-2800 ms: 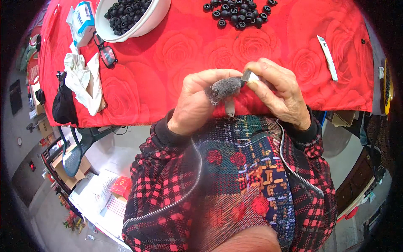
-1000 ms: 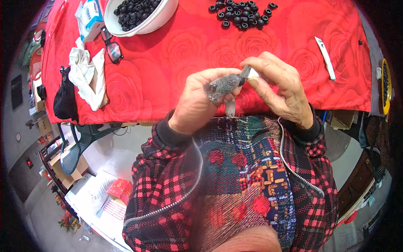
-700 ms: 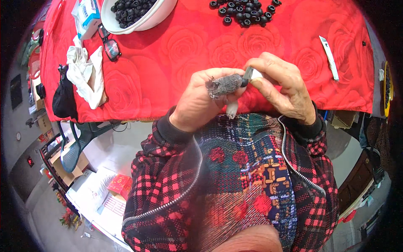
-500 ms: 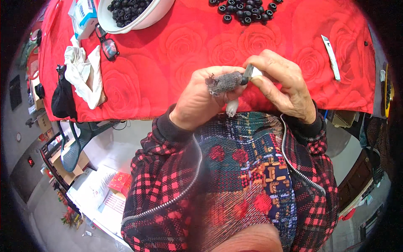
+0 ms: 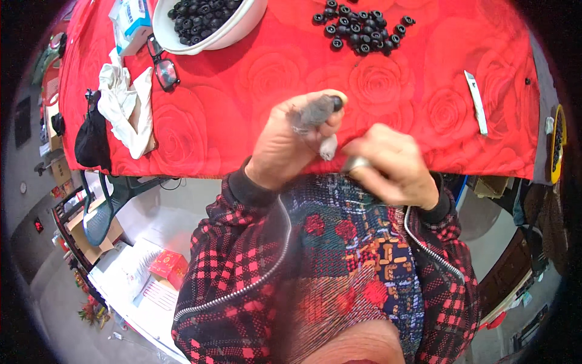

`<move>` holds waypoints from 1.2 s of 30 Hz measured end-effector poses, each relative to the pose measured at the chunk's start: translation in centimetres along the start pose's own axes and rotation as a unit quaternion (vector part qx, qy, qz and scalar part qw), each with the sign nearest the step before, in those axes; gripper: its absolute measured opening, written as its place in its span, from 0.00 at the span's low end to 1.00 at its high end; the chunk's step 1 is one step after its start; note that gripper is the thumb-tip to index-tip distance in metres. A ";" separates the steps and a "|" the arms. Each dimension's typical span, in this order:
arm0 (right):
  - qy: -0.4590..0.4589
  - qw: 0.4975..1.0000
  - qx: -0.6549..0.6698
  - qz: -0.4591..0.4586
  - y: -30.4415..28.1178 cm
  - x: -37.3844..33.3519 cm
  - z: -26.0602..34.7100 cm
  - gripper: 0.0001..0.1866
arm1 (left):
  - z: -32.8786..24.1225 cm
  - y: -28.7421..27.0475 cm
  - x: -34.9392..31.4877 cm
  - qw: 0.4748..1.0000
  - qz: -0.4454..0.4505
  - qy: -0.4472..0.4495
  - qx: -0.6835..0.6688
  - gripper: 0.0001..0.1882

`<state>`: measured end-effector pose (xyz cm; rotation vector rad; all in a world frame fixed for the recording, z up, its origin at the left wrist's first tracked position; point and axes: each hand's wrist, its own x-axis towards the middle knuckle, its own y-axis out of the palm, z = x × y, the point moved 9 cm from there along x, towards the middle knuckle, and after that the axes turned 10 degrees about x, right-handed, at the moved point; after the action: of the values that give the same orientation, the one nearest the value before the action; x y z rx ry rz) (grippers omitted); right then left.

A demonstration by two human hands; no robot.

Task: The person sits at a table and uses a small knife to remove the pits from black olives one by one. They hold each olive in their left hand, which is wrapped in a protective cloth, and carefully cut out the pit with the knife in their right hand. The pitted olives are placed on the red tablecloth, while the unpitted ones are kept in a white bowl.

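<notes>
Black, likely light and stiff, a knob (image 5: 337, 104) best held by its sides is pinched by the left hand (image 5: 285, 139); a blurred metal piece (image 5: 356, 164) by the right hand (image 5: 394, 165).

Marked with print on a blue-and-white packet (image 5: 133, 27) between ten and eleven o'clock and, apparently, on a red box (image 5: 168, 269) at eight o'clock; too small to read.

Red-black checked jacket (image 5: 233, 258), silver zip (image 5: 244, 295)
</notes>
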<state>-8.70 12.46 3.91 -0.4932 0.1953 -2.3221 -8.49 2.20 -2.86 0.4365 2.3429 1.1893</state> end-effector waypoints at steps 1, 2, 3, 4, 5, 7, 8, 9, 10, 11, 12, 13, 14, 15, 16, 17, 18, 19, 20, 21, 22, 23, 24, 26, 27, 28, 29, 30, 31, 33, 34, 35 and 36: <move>0.043 0.998 0.030 -0.035 -1.4 -0.2 -0.5 0.11 | -0.2 0.3 -0.1 0.999 -0.009 0.009 0.035 0.22; 0.054 0.994 0.055 -0.081 -2.8 -0.1 -0.4 0.13 | -0.3 0.0 -0.2 0.996 -0.052 0.000 0.079 0.22; 0.081 0.991 0.049 -0.089 -3.5 0.3 0.0 0.14 | -0.6 0.1 -0.4 0.992 -0.066 0.014 0.103 0.21; 0.090 0.989 0.053 -0.106 -3.7 0.2 -0.3 0.14 | -0.8 0.3 -0.5 0.989 -0.074 0.025 0.124 0.21; 0.100 0.986 0.056 -0.122 -3.8 0.1 -0.9 0.14 | -0.9 0.4 -0.6 0.985 -0.082 0.037 0.146 0.20; 0.117 0.975 0.097 -0.159 -3.7 0.2 -1.6 0.13 | -1.4 0.5 -0.9 0.982 -0.094 0.065 0.147 0.15; 0.126 0.969 0.118 -0.176 -3.5 0.3 -1.8 0.13 | -1.6 0.6 -1.1 0.981 -0.102 0.079 0.147 0.13; 0.133 0.964 0.145 -0.179 -3.1 0.5 -1.8 0.13 | -1.9 0.7 -1.3 0.971 -0.114 0.098 0.188 0.13; 0.139 0.959 0.170 -0.182 -2.6 0.8 -1.9 0.13 | -2.2 0.7 -1.6 0.958 -0.125 0.117 0.228 0.13; 0.145 0.952 0.195 -0.185 -2.3 1.0 -1.9 0.13 | -2.6 0.7 -1.8 0.944 -0.136 0.136 0.268 0.13; 0.167 0.945 0.210 -0.186 -1.9 1.0 -2.0 0.13 | -3.6 1.4 -2.1 0.901 -0.138 0.197 0.361 0.12; 0.172 0.939 0.220 -0.200 -1.8 1.0 -2.1 0.12 | -4.3 2.2 -2.3 0.846 -0.137 0.255 0.448 0.12; 0.176 0.933 0.230 -0.213 -1.7 1.0 -2.2 0.12 | -4.8 3.3 -2.6 0.779 -0.134 0.311 0.528 0.12; 0.181 0.927 0.240 -0.227 -1.5 0.9 -2.4 0.12 | -4.8 3.4 -2.6 0.767 -0.131 0.324 0.539 0.12; 0.177 0.930 0.226 -0.231 -1.5 0.9 -2.3 0.12 | -4.7 3.5 -2.8 0.752 -0.132 0.337 0.551 0.12; 0.173 0.933 0.211 -0.236 -1.4 0.8 -2.1 0.12 | -4.8 3.8 -2.9 0.737 -0.132 0.350 0.563 0.12; 0.169 0.935 0.197 -0.241 -1.5 0.8 -2.0 0.12 | -4.3 2.9 -2.6 0.826 -0.128 0.282 0.471 0.12; 0.129 0.955 0.150 -0.219 -1.6 1.2 -0.9 0.12 | -3.6 2.7 -2.8 0.897 -0.124 0.209 0.369 0.12; 0.089 0.971 0.103 -0.196 -2.0 1.6 0.2 0.13 | -2.4 2.4 -2.9 0.950 -0.117 0.131 0.259 0.12; 0.047 0.982 0.056 -0.171 -2.2 1.9 1.2 0.13 | -2.1 2.1 -2.9 0.960 -0.114 0.101 0.236 0.13; -0.020 0.991 0.000 -0.130 -2.0 2.2 2.5 0.16 | -1.5 1.8 -2.6 0.969 -0.107 0.068 0.211 0.14; -0.048 0.992 -0.019 -0.114 -1.9 2.2 3.0 0.16 | -1.1 1.4 -2.4 0.977 -0.101 0.035 0.186 0.16; -0.076 0.992 -0.037 -0.097 -1.7 2.1 3.4 0.16 | -0.4 1.9 -2.3 0.979 -0.046 -0.025 0.197 0.13; -0.109 0.992 -0.047 -0.049 -1.3 2.2 4.4 0.17 | 0.1 2.1 -2.7 0.965 -0.025 -0.083 0.248 0.12; -0.105 0.993 -0.044 -0.030 -1.1 2.2 4.5 0.17 | 0.4 2.0 -2.9 0.955 -0.014 -0.112 0.273 0.12; -0.103 0.994 -0.039 -0.010 -0.8 2.2 4.4 0.17 | 0.7 2.0 -2.8 0.965 0.019 -0.127 0.230 0.14; -0.102 0.994 -0.034 0.011 -0.5 2.1 4.4 0.17 | 0.6 2.1 -2.9 0.962 0.020 -0.113 0.249 0.13; -0.096 0.993 -0.056 0.029 -0.4 2.0 4.3 0.21 | 0.4 2.4 -3.0 0.958 0.021 -0.099 0.268 0.12; -0.119 0.990 -0.078 -0.011 -0.8 1.9 4.6 0.21 | 0.4 2.6 -3.0 0.954 0.024 -0.085 0.288 0.12; -0.166 0.975 -0.119 -0.091 -1.0 1.4 5.0 0.21 | -0.2 1.9 -2.8 0.942 -0.027 0.017 0.334 0.13; -0.181 0.967 -0.151 -0.102 -0.9 1.0 5.2 0.21 | -0.4 1.8 -2.8 0.932 -0.047 0.066 0.354 0.14; -0.187 0.963 -0.163 -0.109 -0.9 0.8 5.4 0.21 | -0.3 2.0 -2.7 0.930 -0.051 0.081 0.356 0.14; -0.193 0.958 -0.176 -0.117 -1.0 0.5 5.7 0.21 | -0.3 2.2 -2.7 0.928 -0.054 0.096 0.357 0.14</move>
<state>-7.36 12.81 9.53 -1.1907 0.3797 -2.3667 -6.22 2.01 -0.18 0.4254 2.8870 0.2947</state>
